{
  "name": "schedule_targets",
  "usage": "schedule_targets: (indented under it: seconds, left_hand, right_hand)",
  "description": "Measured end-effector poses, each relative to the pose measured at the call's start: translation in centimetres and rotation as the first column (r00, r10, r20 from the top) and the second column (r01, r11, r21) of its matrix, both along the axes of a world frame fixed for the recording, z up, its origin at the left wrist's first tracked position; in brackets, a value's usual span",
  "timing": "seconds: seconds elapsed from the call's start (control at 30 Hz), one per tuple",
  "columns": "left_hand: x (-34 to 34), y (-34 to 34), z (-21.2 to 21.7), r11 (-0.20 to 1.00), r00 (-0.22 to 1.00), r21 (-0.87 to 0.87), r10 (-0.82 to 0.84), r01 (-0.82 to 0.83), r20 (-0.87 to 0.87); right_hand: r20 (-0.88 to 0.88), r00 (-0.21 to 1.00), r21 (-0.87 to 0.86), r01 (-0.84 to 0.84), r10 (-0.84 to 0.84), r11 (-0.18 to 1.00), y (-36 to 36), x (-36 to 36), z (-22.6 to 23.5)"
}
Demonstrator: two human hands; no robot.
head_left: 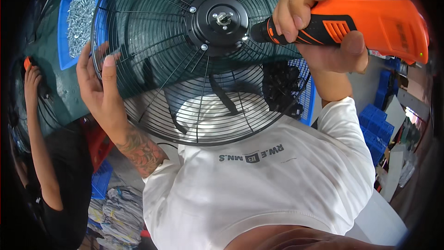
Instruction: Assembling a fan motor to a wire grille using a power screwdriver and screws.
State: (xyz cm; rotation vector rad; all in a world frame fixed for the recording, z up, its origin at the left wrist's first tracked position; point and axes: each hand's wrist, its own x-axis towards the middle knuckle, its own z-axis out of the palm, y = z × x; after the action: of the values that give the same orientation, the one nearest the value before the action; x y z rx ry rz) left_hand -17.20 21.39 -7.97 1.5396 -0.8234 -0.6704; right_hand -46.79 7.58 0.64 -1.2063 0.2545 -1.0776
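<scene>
Against the person's chest, a round black wire fan guard point(185, 65) stands tilted toward the camera, its black motor hub point(219, 21) with a short metal shaft sitting at the centre of the spokes. On the guard's left rim, the left hand point(99, 85) grips the outer wire ring, fingers curled over the edge and thumb laid along the wires, so it is closed around the rim. Up at the right, the right hand point(319, 23) is wrapped tight around an orange and black electric screwdriver point(370, 21), fingers folded over the black nose of the tool and thumb underneath. The tool's tip meets the right edge of the hub, where a small bright light shines on the metal; whether the bit sits on a screw I cannot tell. Behind the guard, on the green bench, a blue tray point(78, 16) full of silver screws lies at upper left, and a second blue bin point(305, 97) with black parts shows through the wires at right. At the far left edge, another person's hand point(31, 76) rests on a dark object with an orange piece beside it.
</scene>
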Motion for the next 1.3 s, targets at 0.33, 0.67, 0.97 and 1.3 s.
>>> schedule_targets:
  seconds: [0.33, 0.67, 0.97, 1.3]
  left_hand:
    - [0.0, 0.1, 0.6, 0.999, 0.991, 0.002, -0.046, 0.047, -0.126]
    - [-0.2, -0.3, 2.3, 0.995, 0.954, -0.051, -0.097, 0.086, -0.283]
    - [1.8, -2.5, 0.4, 0.978, 0.941, 0.015, -0.194, 0.206, -0.276]
    - [2.2, -2.8, -0.4, 0.964, 0.928, -0.019, -0.262, 0.266, -0.263]
  right_hand:
    - [-0.015, 0.987, -0.096, -0.158, 0.158, 0.983, -1.4, -0.5, -1.7]
    - [-0.227, 0.962, -0.090, -0.177, 0.153, 0.980, -1.1, -0.1, 3.1]
    - [0.104, 0.971, -0.222, 0.236, -0.218, 0.946, -6.5, 1.1, 2.2]
    - [0.075, 0.991, -0.091, 0.120, -0.113, 0.989, -7.7, 1.1, -0.6]
